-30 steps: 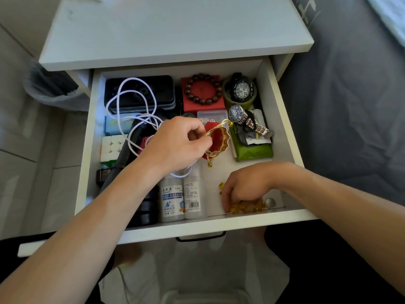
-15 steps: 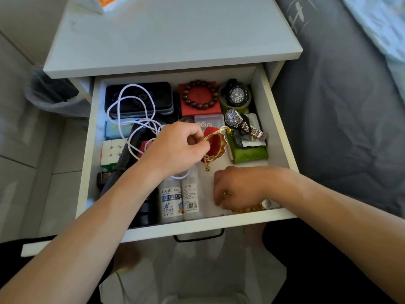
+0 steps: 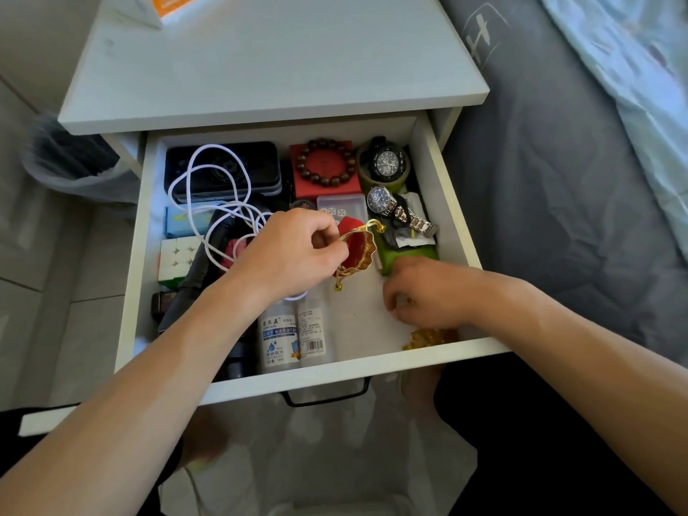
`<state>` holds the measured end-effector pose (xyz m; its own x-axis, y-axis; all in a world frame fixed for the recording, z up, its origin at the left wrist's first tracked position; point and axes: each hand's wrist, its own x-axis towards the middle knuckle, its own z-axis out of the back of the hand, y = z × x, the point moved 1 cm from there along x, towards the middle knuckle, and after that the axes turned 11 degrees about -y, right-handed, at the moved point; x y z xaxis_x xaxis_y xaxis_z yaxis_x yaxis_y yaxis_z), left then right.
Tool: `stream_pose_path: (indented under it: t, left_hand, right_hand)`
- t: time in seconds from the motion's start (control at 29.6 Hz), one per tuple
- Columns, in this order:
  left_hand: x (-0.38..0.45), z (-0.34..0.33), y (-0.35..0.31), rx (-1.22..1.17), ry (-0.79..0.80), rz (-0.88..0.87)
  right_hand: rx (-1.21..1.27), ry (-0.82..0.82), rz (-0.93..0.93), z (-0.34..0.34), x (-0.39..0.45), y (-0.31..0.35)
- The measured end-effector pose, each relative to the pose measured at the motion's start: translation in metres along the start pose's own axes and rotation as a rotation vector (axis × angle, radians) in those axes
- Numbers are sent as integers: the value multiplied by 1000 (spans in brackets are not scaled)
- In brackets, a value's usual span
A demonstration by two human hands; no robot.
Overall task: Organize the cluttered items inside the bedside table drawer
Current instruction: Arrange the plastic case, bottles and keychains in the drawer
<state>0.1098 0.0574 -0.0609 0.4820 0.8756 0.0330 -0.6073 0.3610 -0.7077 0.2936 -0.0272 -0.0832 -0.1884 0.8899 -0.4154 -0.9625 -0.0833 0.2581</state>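
Centre of frame: left hand (image 3: 290,255) pinching the gold-trimmed rim of a small red pouch (image 3: 359,251), mouth held open and tipped toward the lower right. Just below and right of it: right hand (image 3: 428,296), fingers curled down onto the bare drawer floor (image 3: 357,322), something small and gold glimpsed between them, though whether truly pinched cannot be told. Further lower right, against the drawer's front wall: a little heap of amber beads (image 3: 428,337), touching the heel of that right hand and well below the pouch mouth. Likely step: gathering beads into the pouch. Key relation: beads lying down-right of the pouch opening, nearer the right hand by far; short lift up-left needed, pouch mouth already facing that way. Risk, as a guess: loose beads slipping and scattering before reaching the narrow opening.
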Motion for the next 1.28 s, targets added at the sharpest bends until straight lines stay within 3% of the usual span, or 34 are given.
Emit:
stream_pose_path:
  t: [0.14, 0.51, 0.71, 0.85, 1.22, 1.28]
  left_hand:
    - [0, 0, -1, 1, 3, -14]
    - [0, -1, 2, 1, 1, -28]
    - [0, -2, 1, 0, -3, -35]
    - [0, -1, 0, -2, -10, -45]
    - [1, -4, 3, 17, 4, -64]
    - [2, -4, 3, 31, 7, -70]
  right_hand:
    - [-69, -119, -23, 1, 4, -4]
    - [-152, 215, -106, -8, -7, 0]
    - [-125, -103, -44, 8, -1, -3]
    - [-162, -117, 8, 6, 2, -2]
    - [-237, 145, -100, 0, -10, 0]
    - [-194, 113, -90, 1, -10, 2]
